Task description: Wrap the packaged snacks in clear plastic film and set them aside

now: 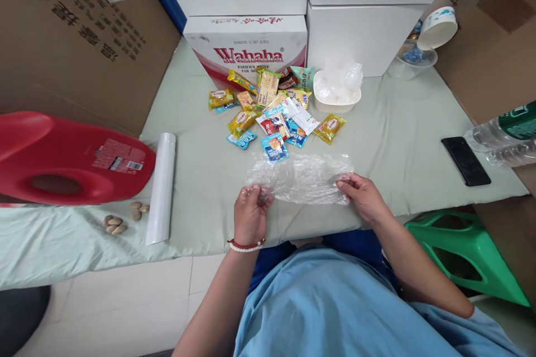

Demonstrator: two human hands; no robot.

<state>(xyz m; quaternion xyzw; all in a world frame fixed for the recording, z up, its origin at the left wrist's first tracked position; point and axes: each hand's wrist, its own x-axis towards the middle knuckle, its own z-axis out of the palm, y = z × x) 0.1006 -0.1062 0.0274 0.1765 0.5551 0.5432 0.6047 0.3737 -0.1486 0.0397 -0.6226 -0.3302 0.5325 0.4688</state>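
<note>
- Head view, looking down: left hand (250,215) and right hand (362,196) each pinch one end of a crinkly clear plastic sheet (299,178). Fingers are closed on the edges, thumbs on top.
- The sheet sits between the hands, low over the near edge of the bench (402,122). Pulling from both ends looks like what keeps it spread out instead of bunching up. Can't tell if its middle touches the cloth or floats just above it.
- Left wrist wears a bead bracelet (246,245), well away from the plastic.
- Just beyond the sheet is a loose heap of snack packets (272,111), an easy reach from either hand.
- Beside the heap on the right is a white bowl (337,101) with more clear plastic bunched inside.
- Behind those, a Wahaha box (247,50) works like a backstop for the pile.
- Off to the left, a white roll (161,187) lies lengthwise near a few nuts (121,220), and a red jug (62,159) lies on its side.
- Far right, parked out of the way: a phone (465,160) lying flat and a water bottle (502,134) on its side.
</note>
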